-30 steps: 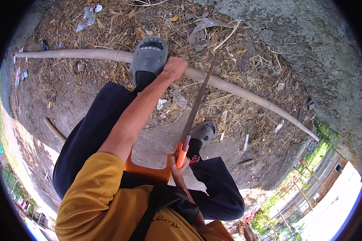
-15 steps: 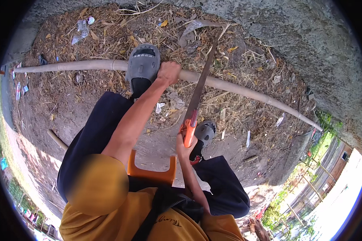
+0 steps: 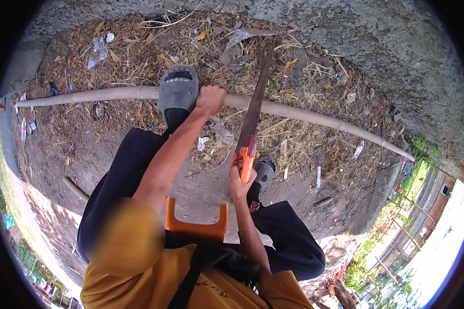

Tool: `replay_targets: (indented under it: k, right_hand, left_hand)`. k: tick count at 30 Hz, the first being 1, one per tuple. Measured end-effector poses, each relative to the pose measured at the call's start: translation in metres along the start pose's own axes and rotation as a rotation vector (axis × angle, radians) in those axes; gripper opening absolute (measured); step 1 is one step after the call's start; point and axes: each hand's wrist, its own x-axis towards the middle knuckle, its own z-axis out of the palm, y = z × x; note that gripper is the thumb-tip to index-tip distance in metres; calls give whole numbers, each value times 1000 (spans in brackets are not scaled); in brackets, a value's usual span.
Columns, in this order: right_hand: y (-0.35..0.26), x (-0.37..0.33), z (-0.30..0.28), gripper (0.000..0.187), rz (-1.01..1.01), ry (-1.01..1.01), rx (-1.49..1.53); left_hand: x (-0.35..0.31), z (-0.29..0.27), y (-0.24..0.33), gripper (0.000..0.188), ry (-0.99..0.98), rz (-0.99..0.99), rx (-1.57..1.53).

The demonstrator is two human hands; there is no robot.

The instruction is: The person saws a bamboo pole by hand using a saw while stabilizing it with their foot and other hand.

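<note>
A long pale bamboo pole (image 3: 314, 119) lies crosswise over the littered ground. My left hand (image 3: 211, 99) is closed around it, right beside my grey clog (image 3: 178, 93), which presses on the pole. In my right hand (image 3: 241, 181) is the orange handle of a handsaw (image 3: 254, 109). The saw's dark blade crosses the pole just right of my left hand, its tip pointing away from me. Whether the teeth have cut into the pole cannot be made out.
Beneath me is an orange plastic stool (image 3: 197, 226). A rough concrete wall (image 3: 376, 41) rises beyond the pole. Dry leaves, straw and plastic scraps (image 3: 98, 52) cover the soil. A short stick (image 3: 76, 189) lies at left, and a plastic bottle (image 3: 23, 129) lies near the pole's left end.
The saw has slid a little forward, away from me, across the pole. My left hand and foot keep their places on the pole while the whole view shifts slightly.
</note>
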Motion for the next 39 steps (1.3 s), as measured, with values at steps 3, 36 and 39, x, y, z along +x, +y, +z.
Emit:
replay_targets:
  k: [3,36,39]
  right_hand:
    - [5,-52,-20,7,-124,-109,-66]
    - [23,-95,-57,23,-128,-148,-212]
    - [-5,-103,-67,19,26,-36,-203]
  left_hand:
    - [-9,5,-16,24,54,-48,-13]
    - [-7,-1,-1,34,-12,-51,2]
    - [-13,4,-4,34,-3,-34,-4]
